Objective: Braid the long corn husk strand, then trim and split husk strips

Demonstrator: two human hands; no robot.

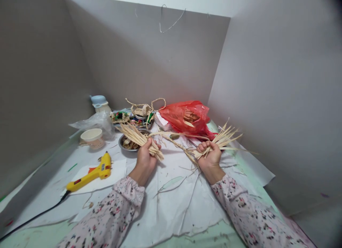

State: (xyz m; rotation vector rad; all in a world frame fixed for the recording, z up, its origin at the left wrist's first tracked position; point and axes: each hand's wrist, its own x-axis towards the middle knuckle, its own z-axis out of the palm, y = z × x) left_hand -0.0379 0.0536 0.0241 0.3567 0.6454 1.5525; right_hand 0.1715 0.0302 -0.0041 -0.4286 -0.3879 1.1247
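Observation:
My left hand (147,157) is closed around a bundle of pale dried straw strips (135,136), which fans out toward the upper left. A second bundle of straw strips (226,138) is gripped in my right hand (210,155), its ends spreading up and to the right. One thin strip stretches between the two bundles. Between my hands a braided straw cord (176,144) runs over the paper. Just behind my left hand stands a metal bowl (120,145) of dry brownish scraps, partly hidden by the straw.
A yellow glue gun (92,173) with a black cord lies at left, near a paper cup (92,138) and a clear plastic bag (100,123). Farther back are a red plastic bag (176,116), a blue-lidded bottle (100,103) and coiled braid (141,109). Grey panels enclose the table.

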